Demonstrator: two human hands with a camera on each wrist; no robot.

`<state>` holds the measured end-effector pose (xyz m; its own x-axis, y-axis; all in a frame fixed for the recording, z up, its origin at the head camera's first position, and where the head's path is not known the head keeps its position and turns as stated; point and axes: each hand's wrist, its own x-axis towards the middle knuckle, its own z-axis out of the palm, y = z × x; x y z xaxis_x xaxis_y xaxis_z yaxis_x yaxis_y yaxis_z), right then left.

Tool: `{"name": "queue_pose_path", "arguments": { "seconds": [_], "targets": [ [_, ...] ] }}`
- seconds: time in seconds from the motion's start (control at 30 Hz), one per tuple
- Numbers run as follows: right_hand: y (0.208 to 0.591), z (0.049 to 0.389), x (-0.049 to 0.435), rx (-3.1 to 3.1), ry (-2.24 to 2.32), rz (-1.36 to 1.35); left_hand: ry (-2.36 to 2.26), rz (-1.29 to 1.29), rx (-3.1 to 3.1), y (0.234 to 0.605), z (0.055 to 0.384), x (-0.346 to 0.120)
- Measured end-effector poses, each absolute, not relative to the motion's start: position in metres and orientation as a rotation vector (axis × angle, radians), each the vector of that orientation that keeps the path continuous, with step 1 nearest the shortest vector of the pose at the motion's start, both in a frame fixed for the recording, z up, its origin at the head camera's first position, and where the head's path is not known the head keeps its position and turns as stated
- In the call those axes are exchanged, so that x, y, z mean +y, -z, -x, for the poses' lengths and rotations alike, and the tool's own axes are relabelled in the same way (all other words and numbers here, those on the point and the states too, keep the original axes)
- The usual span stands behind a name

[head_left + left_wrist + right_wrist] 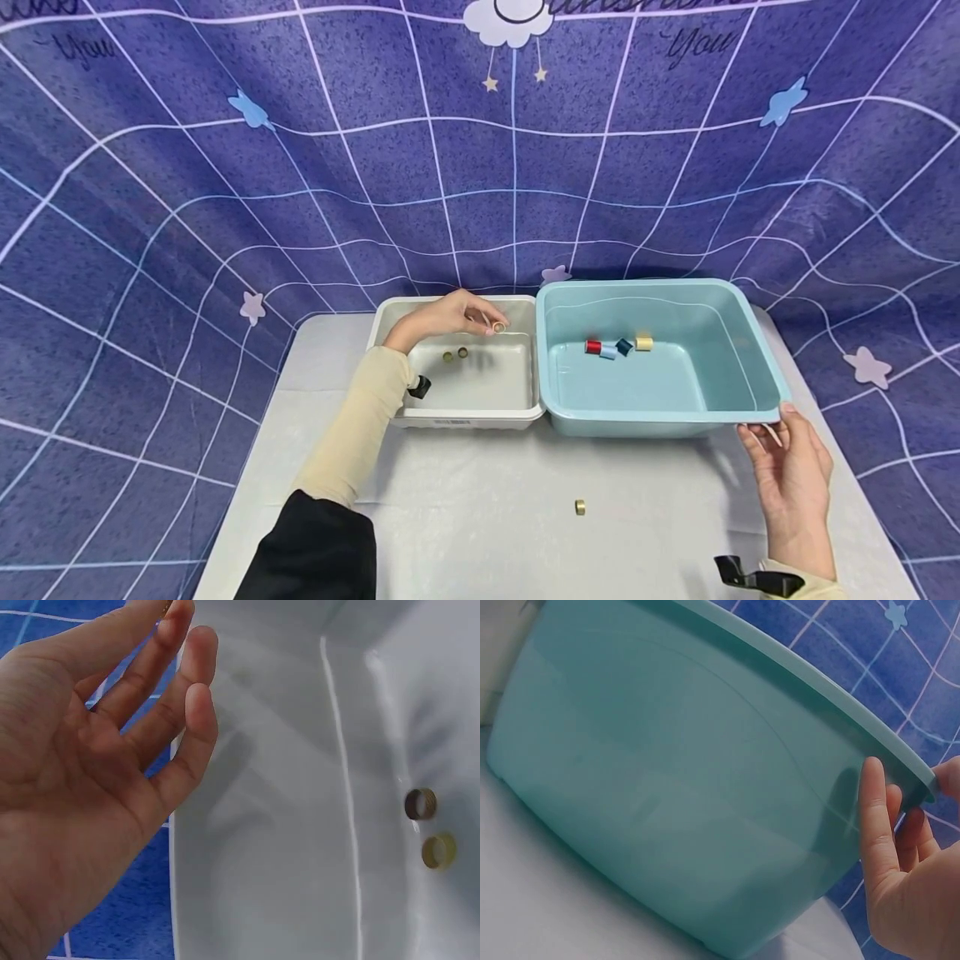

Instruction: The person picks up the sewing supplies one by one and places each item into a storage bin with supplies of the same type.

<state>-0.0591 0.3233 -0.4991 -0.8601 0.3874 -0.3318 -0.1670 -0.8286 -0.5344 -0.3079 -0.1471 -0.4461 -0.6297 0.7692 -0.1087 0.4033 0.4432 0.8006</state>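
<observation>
My left hand [453, 313] is over the white bin [465, 414], pinching a small brass ring [498, 327] between thumb and fingertips. In the left wrist view that ring is almost wholly hidden at the top edge, and the other fingers are loosely bent. Two more rings, a dark one [421, 804] and a yellowish one [439, 850], lie on the white bin's floor. At the front right corner of the light blue bin [622, 427], my right hand [795, 479] grips the rim, thumb on top and fingers below.
Inside the blue bin lie several thread spools: a red one [592, 347], a pale blue one [608, 352], a dark one [624, 347] and a cream one [643, 342]. One brass ring [580, 507] sits on the white table [480, 533] in front. A patterned blue curtain [375, 167] hangs behind.
</observation>
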Motion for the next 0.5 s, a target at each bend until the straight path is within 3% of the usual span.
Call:
{"name": "queue_pose_path", "arguments": {
  "seconds": [0.5],
  "targets": [
    [0.499,0.059,0.323,-0.726,-2.682,0.619,-1.037,-0.803,2.228,0.485,0.305,-0.149]
  ]
}}
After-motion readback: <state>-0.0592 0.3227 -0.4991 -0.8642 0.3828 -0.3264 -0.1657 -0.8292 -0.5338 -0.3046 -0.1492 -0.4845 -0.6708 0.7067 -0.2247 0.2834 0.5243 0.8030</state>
